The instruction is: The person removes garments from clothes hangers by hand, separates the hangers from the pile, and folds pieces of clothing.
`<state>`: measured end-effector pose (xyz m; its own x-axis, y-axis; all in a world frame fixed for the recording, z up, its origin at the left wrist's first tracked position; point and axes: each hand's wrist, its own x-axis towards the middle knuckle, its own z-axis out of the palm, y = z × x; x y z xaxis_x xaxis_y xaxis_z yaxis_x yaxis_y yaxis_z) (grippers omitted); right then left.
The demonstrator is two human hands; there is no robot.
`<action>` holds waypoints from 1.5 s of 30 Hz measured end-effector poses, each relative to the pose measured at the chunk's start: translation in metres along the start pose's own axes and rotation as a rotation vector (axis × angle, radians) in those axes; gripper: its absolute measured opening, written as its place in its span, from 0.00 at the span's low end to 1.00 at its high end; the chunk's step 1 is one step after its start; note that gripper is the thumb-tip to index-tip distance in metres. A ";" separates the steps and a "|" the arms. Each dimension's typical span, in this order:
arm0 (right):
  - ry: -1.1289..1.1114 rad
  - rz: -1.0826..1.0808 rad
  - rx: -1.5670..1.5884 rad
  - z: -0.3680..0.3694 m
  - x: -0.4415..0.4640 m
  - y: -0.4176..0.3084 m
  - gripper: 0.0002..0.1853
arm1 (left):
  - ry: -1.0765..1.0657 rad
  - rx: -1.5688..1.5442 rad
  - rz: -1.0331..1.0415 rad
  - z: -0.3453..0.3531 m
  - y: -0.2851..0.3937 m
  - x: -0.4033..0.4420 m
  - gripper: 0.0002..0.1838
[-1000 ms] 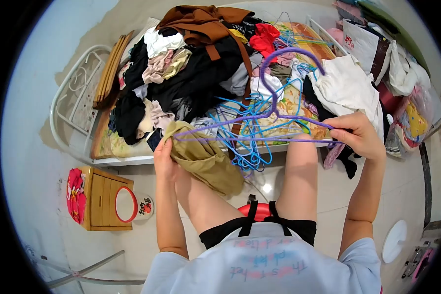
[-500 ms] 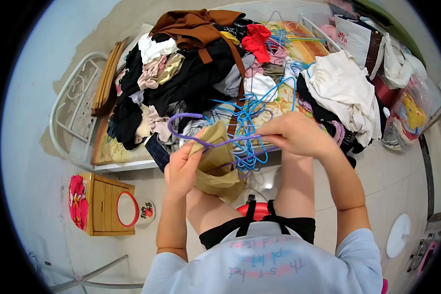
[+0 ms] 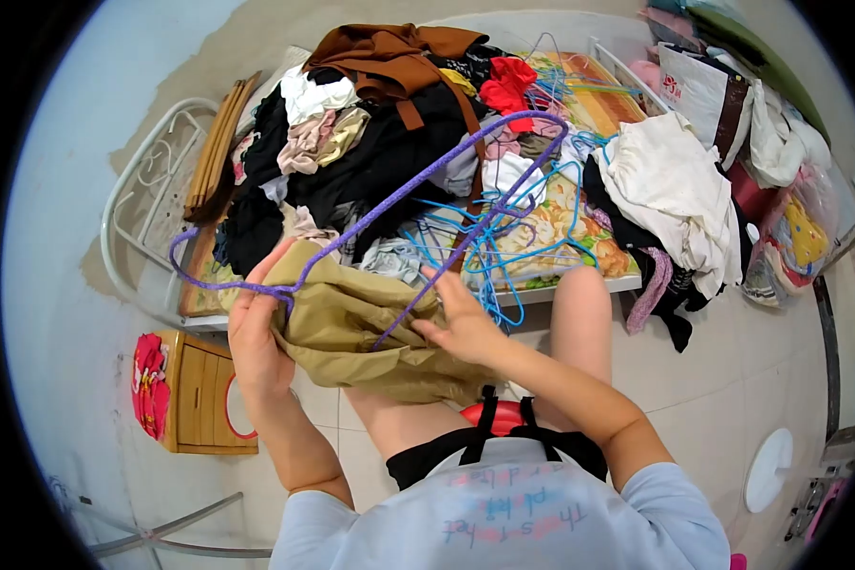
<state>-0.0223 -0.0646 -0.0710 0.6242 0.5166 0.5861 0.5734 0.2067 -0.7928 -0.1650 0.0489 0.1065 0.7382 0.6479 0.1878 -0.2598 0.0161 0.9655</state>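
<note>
A purple clothes hanger point(image 3: 356, 228) is tilted across my view, its hook at the left and one end raised over the bed. My left hand point(image 3: 259, 344) is closed around the khaki garment point(image 3: 351, 309) and the hanger near the base of its hook. The lower bar of the hanger runs down into an opening in the cloth. My right hand point(image 3: 465, 321) grips the garment's right edge, thumb and fingers beside that bar. The garment hangs in folds above my lap; its kind is not clear.
On the bed lie a big pile of dark clothes point(image 3: 380, 161), tangled blue hangers point(image 3: 518, 261) and a white garment point(image 3: 660, 185). A wooden cabinet point(image 3: 199, 394) stands at the left, a bed rail point(image 3: 114, 204) behind it. Stuffed bags point(image 3: 793, 218) sit at the right.
The hanger has swung from roughly level to steeply raised, its free end now farther up. My left hand moved left with the garment; my right hand came down and left onto the cloth.
</note>
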 end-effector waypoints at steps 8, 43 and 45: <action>-0.109 0.604 0.733 -0.028 0.023 -0.008 0.11 | 0.067 0.077 -0.047 -0.029 -0.002 -0.001 0.26; 0.488 0.576 0.924 -0.181 -0.001 -0.046 0.09 | 0.128 1.111 0.897 0.017 -0.090 0.019 0.17; 0.628 0.350 0.647 -0.184 0.002 -0.049 0.13 | 0.152 1.118 0.821 0.020 -0.090 0.017 0.13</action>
<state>0.0483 -0.2272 -0.0002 0.9816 0.1365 0.1332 0.0154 0.6398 -0.7684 -0.1164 0.0432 0.0264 0.5262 0.2523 0.8120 0.1017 -0.9668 0.2345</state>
